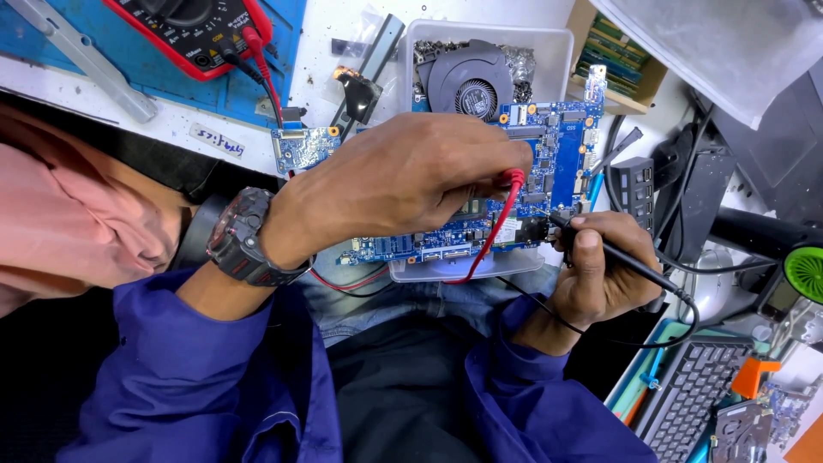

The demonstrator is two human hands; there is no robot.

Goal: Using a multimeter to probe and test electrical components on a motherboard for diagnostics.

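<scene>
A blue laptop circuit board lies across a clear plastic tray in front of me. My left hand, with a dark watch on the wrist, pinches a red meter probe and presses its tip onto the middle of the board. My right hand grips a black probe like a pen, tip touching the board's right lower edge. A red and black multimeter sits at the top left, its leads running toward the board.
A clear bin behind the board holds a grey cooling fan and screws. A small blue daughter board lies left of the main board. A dark keyboard sits at the lower right. A person's pink sleeve is at the left.
</scene>
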